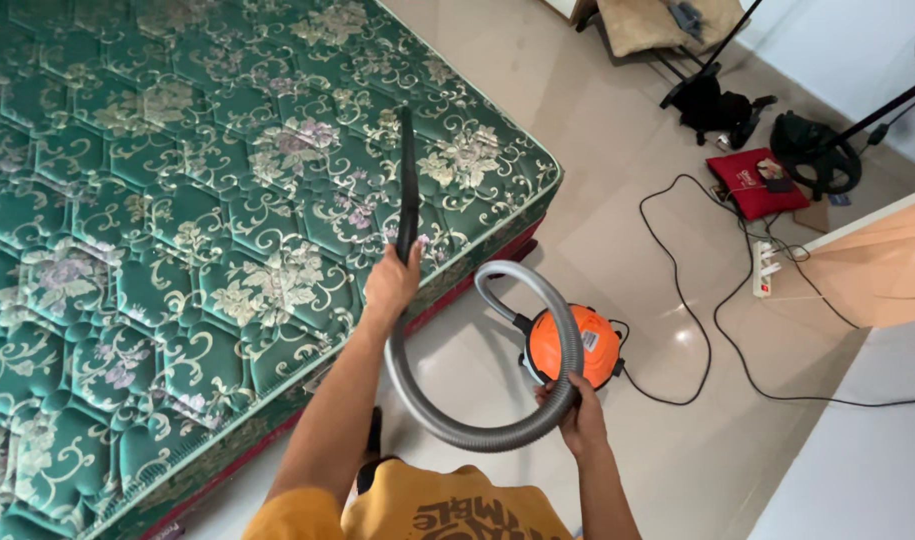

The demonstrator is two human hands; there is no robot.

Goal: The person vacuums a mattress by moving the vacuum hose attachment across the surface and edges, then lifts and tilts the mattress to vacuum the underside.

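Yellow shirt front fills the bottom edge of the view, both bare forearms reaching out from it. Left hand closed around the lower end of a black crevice nozzle, fingers wrapped tight; nozzle runs away from the body, its tip lying on the green quilted mattress near the right edge. Right hand clamped on the grey ribbed hose, gripping it where the loop swings round. Hose leaves the nozzle grip, drops in a wide curve below both hands, then arches up and over to join the orange canister vacuum. Vacuum sits on the pale tiled floor, just beside the mattress corner and directly above the right hand in the view. Mattress patterned with pale flowers, a red band along its lower side. Black power cord trails from the vacuum across the tiles in loose loops toward a white power strip. Farther off, near the wall: a red flat pouch, a black bag, dark stand legs, and a black round base.
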